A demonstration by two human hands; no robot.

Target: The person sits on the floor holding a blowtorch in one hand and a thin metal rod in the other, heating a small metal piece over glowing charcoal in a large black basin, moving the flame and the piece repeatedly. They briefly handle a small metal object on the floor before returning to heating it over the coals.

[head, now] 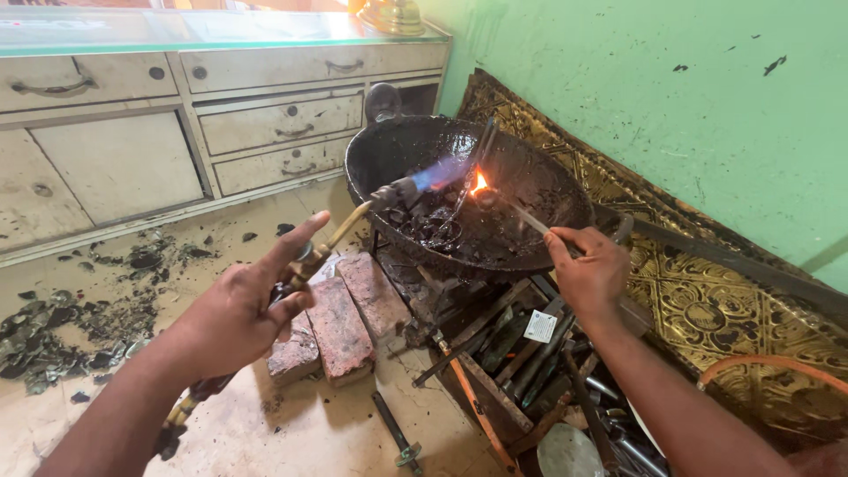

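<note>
a gas torch [353, 221] is gripped by the left hand [238, 309]; a thin rod [526, 216] is pinched by the right hand [587, 269] (flame over the blackened pan [530, 190]).

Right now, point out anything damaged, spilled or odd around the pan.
Dark debris lies scattered over the floor by the drawers. The bricks beside the blackened pan are chipped and worn. Tools lie in a jumbled heap under the right hand.

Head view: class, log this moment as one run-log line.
left hand: holds lit blowtorch | right hand: holds thin rod | flame on glowing piece | in black pan
</note>
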